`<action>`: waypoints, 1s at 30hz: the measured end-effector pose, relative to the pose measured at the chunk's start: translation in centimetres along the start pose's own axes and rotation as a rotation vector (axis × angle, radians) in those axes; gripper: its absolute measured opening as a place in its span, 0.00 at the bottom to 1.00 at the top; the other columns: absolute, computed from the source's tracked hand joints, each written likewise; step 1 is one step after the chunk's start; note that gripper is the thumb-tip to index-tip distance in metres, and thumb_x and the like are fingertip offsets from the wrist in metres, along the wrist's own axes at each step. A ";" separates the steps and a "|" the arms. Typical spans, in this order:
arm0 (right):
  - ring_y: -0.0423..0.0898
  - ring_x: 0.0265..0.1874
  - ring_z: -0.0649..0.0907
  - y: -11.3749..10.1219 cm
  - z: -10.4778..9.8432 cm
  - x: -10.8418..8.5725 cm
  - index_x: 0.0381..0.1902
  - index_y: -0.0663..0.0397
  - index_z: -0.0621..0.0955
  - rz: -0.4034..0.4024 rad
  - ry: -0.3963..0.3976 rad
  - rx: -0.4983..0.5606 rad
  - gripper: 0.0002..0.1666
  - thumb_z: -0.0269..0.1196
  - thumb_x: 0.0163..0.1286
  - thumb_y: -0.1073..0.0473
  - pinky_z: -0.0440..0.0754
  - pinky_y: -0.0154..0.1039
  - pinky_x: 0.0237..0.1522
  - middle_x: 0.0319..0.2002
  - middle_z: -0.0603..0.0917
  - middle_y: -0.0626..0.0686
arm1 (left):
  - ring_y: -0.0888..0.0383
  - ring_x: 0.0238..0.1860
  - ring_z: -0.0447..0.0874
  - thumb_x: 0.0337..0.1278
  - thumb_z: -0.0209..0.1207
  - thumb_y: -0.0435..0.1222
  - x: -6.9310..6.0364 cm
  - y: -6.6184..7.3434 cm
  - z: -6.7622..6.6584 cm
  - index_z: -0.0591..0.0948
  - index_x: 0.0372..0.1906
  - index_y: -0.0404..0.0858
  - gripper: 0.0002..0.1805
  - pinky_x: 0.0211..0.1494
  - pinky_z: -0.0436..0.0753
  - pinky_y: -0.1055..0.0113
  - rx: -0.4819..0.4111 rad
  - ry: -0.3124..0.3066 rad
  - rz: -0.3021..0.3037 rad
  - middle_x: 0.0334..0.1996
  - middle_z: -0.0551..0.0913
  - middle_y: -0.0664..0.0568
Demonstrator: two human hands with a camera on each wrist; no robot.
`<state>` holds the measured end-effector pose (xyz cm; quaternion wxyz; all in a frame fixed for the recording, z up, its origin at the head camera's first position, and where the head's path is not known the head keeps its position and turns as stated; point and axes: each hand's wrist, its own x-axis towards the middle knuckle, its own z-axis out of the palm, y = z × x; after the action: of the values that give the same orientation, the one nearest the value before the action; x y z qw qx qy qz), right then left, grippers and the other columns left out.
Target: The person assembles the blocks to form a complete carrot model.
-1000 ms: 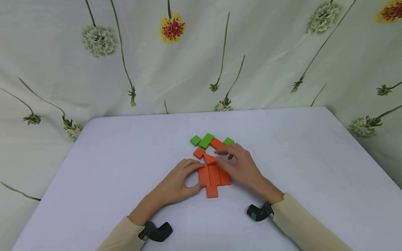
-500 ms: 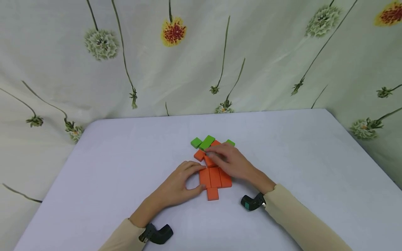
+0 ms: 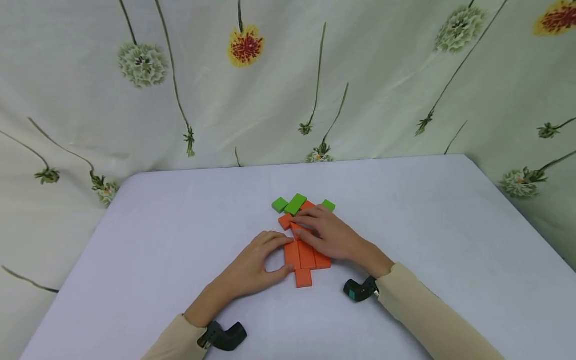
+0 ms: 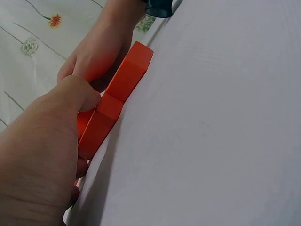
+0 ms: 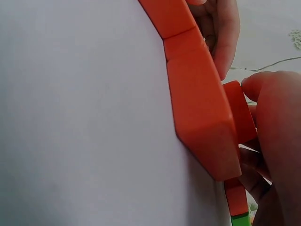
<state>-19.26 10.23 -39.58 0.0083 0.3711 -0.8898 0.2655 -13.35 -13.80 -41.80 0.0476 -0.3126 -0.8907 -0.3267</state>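
Three orange blocks lie side by side, with the middle one [image 3: 307,256] between its neighbours. A smaller orange block [image 3: 303,278] touches their near side. My left hand [image 3: 256,264] holds the leftmost block [image 3: 292,257] between thumb at its near corner and fingers at its far corner. At the row's far side is an orange triangular block [image 3: 295,229], partly hidden by my right hand [image 3: 330,234]. My right thumb and fingers pinch this triangular block [image 5: 241,113] in the right wrist view. The left wrist view shows the orange blocks' near sides [image 4: 99,127].
Beyond the triangle lie a small orange block [image 3: 285,221], a small green block [image 3: 280,205], a longer green block [image 3: 295,204], a partly covered orange block [image 3: 307,205] and another green piece [image 3: 329,205]. All are on a white table [image 3: 180,220] before a flower-printed cloth [image 3: 382,75].
My right hand has moved left and its fingers have come down around the triangular block, covering more of it. The left hand has stayed at the leftmost block.
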 end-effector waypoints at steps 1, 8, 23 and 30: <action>0.49 0.61 0.75 -0.1 0.0 0.1 0.67 0.51 0.81 0.000 -0.003 -0.009 0.24 0.57 0.80 0.50 0.79 0.48 0.61 0.63 0.81 0.52 | 0.59 0.64 0.75 0.58 0.71 0.44 0.0 0.0 0.0 0.82 0.63 0.42 0.28 0.67 0.79 0.56 0.001 0.003 0.002 0.60 0.80 0.57; 0.49 0.58 0.75 -0.4 -0.5 0.5 0.64 0.53 0.83 0.005 -0.019 -0.025 0.22 0.50 0.82 0.56 0.77 0.48 0.61 0.60 0.82 0.51 | 0.60 0.64 0.74 0.58 0.71 0.45 0.0 -0.1 -0.1 0.81 0.63 0.42 0.28 0.68 0.78 0.57 -0.010 -0.003 -0.005 0.60 0.80 0.57; 0.47 0.66 0.75 0.4 -0.4 0.1 0.69 0.47 0.79 0.017 -0.039 0.037 0.23 0.51 0.82 0.53 0.74 0.49 0.70 0.68 0.80 0.45 | 0.61 0.65 0.73 0.59 0.70 0.46 0.0 -0.1 0.0 0.81 0.64 0.43 0.28 0.69 0.77 0.57 -0.004 -0.022 -0.023 0.61 0.79 0.59; 0.51 0.64 0.76 0.3 -0.4 0.2 0.60 0.53 0.84 -0.007 0.008 -0.024 0.20 0.52 0.81 0.55 0.72 0.51 0.72 0.62 0.82 0.51 | 0.61 0.65 0.74 0.58 0.70 0.47 0.1 0.0 0.0 0.81 0.64 0.43 0.28 0.69 0.78 0.57 0.001 -0.026 -0.039 0.61 0.79 0.58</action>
<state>-19.66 10.50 -39.34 0.0171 0.3733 -0.8914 0.2564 -13.41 -13.73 -41.81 0.0298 -0.2995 -0.8972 -0.3232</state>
